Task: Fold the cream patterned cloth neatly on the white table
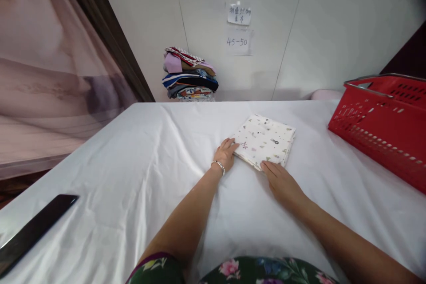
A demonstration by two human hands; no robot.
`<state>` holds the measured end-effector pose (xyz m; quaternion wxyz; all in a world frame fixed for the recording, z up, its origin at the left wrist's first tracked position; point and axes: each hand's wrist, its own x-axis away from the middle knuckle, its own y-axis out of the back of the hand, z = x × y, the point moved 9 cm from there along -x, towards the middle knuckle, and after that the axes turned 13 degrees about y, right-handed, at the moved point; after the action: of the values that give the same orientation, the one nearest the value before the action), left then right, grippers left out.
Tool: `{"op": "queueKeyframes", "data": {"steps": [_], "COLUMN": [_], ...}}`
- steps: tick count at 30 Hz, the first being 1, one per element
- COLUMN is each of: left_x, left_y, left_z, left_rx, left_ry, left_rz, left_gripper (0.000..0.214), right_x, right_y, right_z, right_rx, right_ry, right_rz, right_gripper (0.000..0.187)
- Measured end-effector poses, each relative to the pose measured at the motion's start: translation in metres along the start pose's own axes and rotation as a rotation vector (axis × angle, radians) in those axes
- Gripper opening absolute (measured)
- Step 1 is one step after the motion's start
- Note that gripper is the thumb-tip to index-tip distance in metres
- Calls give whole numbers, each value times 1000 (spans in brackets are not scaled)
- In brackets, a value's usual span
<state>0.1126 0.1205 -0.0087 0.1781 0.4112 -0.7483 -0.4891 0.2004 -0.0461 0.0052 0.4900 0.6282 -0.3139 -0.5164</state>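
A folded white cloth (262, 140) with small scattered prints lies flat on the white-covered table, its layered edges turned toward me. At the cloth's left corner is my left hand (226, 154), a bracelet on its wrist. Its fingers are stretched out and slightly apart, with the tips touching the edge. My right hand (278, 180) rests along the near edge toward the right corner. Its extended fingers lie on the cloth's border, and its thumb is hidden. Neither hand visibly wraps around the cloth.
A red plastic basket (382, 128) with a metal handle stands at the right. Behind the far table edge rises a stack of folded fabrics (190, 75). A black flat object (36, 230) lies at the near left. Paper notes (238, 42) hang on the wall; curtains (60, 66) hang left.
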Motion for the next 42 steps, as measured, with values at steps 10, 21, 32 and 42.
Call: {"op": "queueKeyframes", "data": {"steps": [10, 21, 32, 42], "left_x": [0, -3, 0, -10], "left_y": [18, 16, 16, 11], "left_z": [16, 21, 27, 39], "left_rx": [399, 400, 335, 369], "left_ry": [12, 65, 110, 101], "left_rz": [-97, -130, -141, -145], "left_gripper": [50, 35, 36, 39], "right_x": [9, 11, 6, 2], "right_y": [20, 23, 20, 17], "right_z": [-12, -20, -10, 0], "right_rx": [-105, -76, -61, -7], "right_ry": [-51, -25, 47, 18], "right_rz": [-190, -168, -88, -58], "right_gripper": [41, 29, 28, 50]}}
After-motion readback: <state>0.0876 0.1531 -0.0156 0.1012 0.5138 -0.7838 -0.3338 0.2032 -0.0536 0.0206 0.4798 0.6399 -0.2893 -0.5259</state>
